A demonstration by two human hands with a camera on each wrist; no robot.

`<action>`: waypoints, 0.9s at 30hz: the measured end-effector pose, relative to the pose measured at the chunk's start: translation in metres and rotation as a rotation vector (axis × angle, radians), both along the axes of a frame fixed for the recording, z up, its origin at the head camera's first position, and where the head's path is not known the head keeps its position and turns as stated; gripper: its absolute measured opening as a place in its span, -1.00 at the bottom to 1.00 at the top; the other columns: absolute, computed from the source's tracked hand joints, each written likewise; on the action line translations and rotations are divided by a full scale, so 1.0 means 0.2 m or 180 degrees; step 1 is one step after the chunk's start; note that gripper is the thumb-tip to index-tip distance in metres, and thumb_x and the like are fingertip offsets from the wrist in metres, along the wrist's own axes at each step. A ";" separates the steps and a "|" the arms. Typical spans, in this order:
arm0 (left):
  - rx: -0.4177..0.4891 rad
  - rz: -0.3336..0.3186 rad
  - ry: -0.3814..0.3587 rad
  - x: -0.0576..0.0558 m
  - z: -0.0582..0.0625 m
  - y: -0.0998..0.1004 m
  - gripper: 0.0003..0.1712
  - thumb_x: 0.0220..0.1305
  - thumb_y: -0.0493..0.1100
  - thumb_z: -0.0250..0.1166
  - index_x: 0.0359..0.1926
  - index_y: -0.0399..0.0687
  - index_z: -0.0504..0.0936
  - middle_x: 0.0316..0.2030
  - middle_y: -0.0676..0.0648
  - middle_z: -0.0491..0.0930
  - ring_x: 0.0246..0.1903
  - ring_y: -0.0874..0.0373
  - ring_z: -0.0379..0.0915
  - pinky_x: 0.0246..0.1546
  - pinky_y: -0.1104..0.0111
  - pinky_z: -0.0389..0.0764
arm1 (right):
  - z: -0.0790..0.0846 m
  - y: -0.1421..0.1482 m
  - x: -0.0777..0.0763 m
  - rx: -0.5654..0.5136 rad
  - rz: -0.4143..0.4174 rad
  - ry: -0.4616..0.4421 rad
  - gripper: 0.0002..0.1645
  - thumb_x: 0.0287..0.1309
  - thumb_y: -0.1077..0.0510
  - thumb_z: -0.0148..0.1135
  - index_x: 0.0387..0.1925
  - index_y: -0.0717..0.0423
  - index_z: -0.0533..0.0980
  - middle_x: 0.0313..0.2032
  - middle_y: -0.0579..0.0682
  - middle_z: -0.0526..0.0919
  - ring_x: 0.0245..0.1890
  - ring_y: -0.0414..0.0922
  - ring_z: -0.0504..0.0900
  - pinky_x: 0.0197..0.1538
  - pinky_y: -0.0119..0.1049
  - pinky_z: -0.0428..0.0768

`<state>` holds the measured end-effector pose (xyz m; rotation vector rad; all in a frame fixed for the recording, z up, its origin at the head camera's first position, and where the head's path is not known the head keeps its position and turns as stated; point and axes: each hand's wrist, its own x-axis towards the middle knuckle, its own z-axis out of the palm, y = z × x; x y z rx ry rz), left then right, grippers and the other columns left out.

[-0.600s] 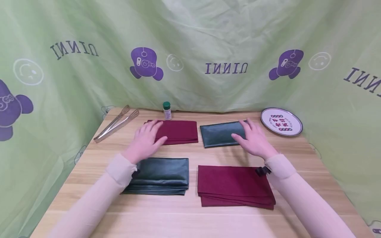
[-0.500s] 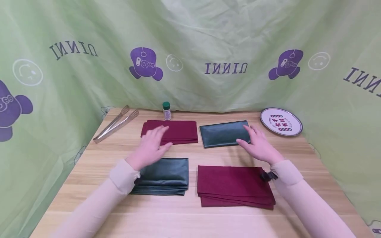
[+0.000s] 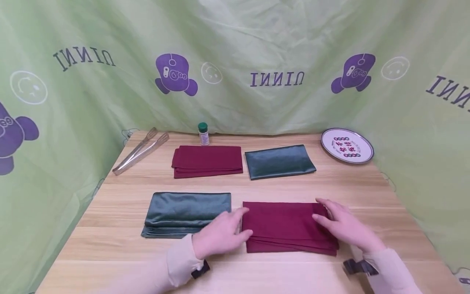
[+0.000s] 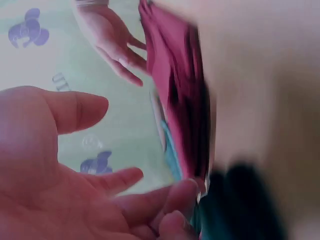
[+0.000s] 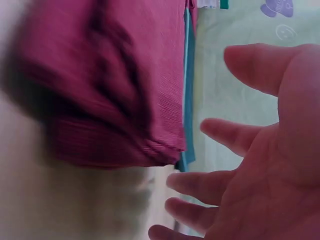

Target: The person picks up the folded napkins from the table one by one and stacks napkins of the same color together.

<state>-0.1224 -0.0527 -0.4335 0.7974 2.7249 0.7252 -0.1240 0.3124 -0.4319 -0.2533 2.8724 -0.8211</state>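
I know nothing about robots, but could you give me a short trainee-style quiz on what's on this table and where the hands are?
1. True or false: the left hand and right hand are at opposite ends of the near red cloth.
2. What stands just beyond the far red cloth?
3. Where do the metal tongs lie? A) far left B) far right C) near right

Key: 1. True. 2. The green-capped bottle. 3. A.
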 end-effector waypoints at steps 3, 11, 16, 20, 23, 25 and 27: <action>-0.0062 0.0067 -0.0131 0.04 -0.02 0.04 -0.23 0.30 0.22 0.18 0.37 -0.09 0.31 0.04 -0.14 0.57 0.11 -0.05 0.39 0.13 0.18 0.44 | -0.03 0.00 0.08 -0.0041 -0.0069 -0.0019 -0.20 0.30 -0.23 0.17 0.36 0.20 0.31 0.30 0.42 0.30 0.30 0.43 0.17 0.19 0.39 0.19; 0.0170 0.0132 -0.0381 0.05 -0.06 0.08 -0.29 0.26 0.20 0.22 0.37 0.12 0.34 0.35 -0.19 0.30 0.16 0.00 0.21 0.17 0.13 0.36 | -0.08 -0.04 0.14 -0.0195 -0.0212 -0.0029 -0.24 0.25 -0.25 0.22 0.34 0.05 0.37 0.38 0.41 0.14 0.36 0.42 0.05 0.20 0.44 0.12; 0.0645 0.0036 -0.0451 0.06 -0.11 0.09 -0.38 0.27 0.11 0.25 0.33 0.18 0.38 0.28 -0.08 0.34 0.24 0.07 0.18 0.22 0.10 0.32 | -0.08 -0.02 0.17 -0.0938 -0.0411 -0.0138 -0.34 0.30 -0.05 0.25 0.34 0.09 0.35 0.37 0.37 0.19 0.38 0.33 0.09 0.33 0.10 0.16; 0.1218 0.0028 -0.0518 0.04 -0.12 0.10 -0.47 0.28 -0.08 0.27 0.27 0.11 0.42 0.22 0.03 0.37 0.25 0.15 0.23 0.26 0.18 0.31 | -0.10 -0.01 0.18 -0.1646 -0.0631 -0.0129 -0.38 0.31 0.14 0.24 0.34 0.13 0.32 0.26 0.25 0.37 0.22 -0.01 0.43 0.08 -0.35 0.48; 0.1516 0.0153 -0.0544 0.03 -0.13 0.10 -0.51 0.22 -0.23 0.29 0.18 0.09 0.48 0.17 0.02 0.40 0.14 0.15 0.31 0.16 0.26 0.38 | -0.11 -0.01 0.18 -0.2312 -0.0863 -0.0217 -0.40 0.27 0.29 0.25 0.32 0.18 0.34 0.13 0.00 0.49 -0.02 -0.24 0.59 -0.20 -0.28 0.66; 0.1665 0.0284 -0.0629 0.02 -0.15 0.11 -0.53 0.17 -0.31 0.29 0.12 0.08 0.52 0.12 0.02 0.43 -0.02 0.17 0.39 0.02 0.32 0.44 | -0.13 -0.01 0.17 -0.2686 -0.1037 -0.0333 -0.42 0.24 0.35 0.23 0.29 0.17 0.37 0.02 -0.12 0.55 -0.12 -0.29 0.63 -0.27 -0.21 0.67; 0.1825 0.0398 -0.0739 0.01 -0.15 0.11 -0.53 0.11 -0.40 0.28 0.05 0.04 0.55 0.04 0.00 0.43 -0.18 0.19 0.42 -0.13 0.37 0.47 | -0.14 0.00 0.16 -0.2995 -0.1192 -0.0460 -0.45 0.23 0.40 0.20 0.25 0.11 0.41 -0.07 -0.21 0.59 -0.18 -0.22 0.65 -0.28 -0.19 0.67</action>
